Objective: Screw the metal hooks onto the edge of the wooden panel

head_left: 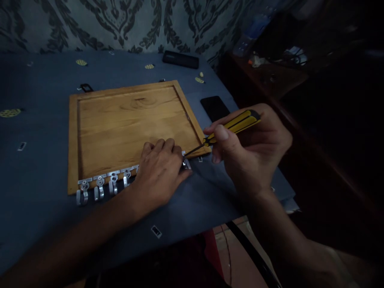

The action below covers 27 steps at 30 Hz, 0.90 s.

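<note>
My right hand (249, 148) grips a screwdriver (237, 123) by its yellow and black handle. The shaft slants down to the left, its tip at the right end of a metal hook rail (114, 178). Over that rail and the near edge of a wooden framed board (129, 120) lies my left hand (160, 172), fingers bent and thumb reaching toward the screwdriver tip. Part of the rail is hidden beneath this hand. Several silver hooks show to its left, hanging past the board's near edge. The board lies flat on a blue-grey cloth.
A black phone (214, 108) lies right of the board. Behind it is a dark oblong case (180, 59) near the patterned wall. A small black piece (86, 87) sits at the board's far edge. To the right stands dark wooden furniture with cables (295, 56) and a plastic bottle (255, 30).
</note>
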Available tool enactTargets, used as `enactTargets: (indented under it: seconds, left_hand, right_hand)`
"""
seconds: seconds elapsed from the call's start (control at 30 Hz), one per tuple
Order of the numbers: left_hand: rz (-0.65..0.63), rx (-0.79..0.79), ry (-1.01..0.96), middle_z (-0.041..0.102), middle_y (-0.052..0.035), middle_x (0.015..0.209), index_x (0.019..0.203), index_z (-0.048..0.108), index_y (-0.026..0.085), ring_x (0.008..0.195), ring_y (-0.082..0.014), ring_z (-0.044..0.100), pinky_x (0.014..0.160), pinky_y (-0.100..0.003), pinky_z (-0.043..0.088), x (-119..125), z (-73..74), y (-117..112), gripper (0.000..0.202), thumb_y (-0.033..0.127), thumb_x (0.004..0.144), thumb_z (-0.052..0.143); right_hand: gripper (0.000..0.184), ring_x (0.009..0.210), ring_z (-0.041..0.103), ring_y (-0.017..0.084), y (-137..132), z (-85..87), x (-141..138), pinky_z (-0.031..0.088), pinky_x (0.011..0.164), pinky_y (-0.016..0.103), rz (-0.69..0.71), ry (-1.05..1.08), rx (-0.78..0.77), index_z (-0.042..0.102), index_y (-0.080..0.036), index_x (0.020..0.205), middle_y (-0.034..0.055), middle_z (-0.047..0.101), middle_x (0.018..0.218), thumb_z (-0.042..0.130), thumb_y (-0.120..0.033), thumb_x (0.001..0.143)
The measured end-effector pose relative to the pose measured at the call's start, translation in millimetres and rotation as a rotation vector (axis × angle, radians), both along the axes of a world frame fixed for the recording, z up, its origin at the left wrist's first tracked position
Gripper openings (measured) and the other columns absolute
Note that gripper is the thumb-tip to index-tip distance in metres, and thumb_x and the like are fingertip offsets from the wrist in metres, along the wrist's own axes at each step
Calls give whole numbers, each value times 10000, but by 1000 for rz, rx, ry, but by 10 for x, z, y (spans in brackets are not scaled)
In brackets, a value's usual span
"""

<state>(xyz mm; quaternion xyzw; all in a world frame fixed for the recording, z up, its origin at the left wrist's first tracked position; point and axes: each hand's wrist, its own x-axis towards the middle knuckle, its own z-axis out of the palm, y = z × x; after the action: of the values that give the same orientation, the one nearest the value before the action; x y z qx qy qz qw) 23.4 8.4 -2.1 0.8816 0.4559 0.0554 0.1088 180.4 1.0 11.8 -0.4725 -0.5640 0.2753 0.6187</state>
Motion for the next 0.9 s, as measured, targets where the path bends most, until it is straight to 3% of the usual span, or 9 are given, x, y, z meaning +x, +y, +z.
enactTargets:
  seconds: [0.7,0.9]
  left_hand:
    - [5,-30,24,650,-117,1046,1047,681,137,1042,-327,616,873,-461,458,1,20,15,315,424,918,682]
    - [11,-28,36,661,-111,1058,1035,673,151,1052,-320,620,878,-453,455,6,22,13,276,404,924,673]
  right_hand:
    - [226,392,537,72,13,-15,-10,439,331,238,52,23,-2,633,-250,777,-41,720,765,834,-354,790]
    - [225,498,633,99,-25,65,58,582,474,269,208,-47,-80,716,-303,1080,-27,746,900,762,-350,865]
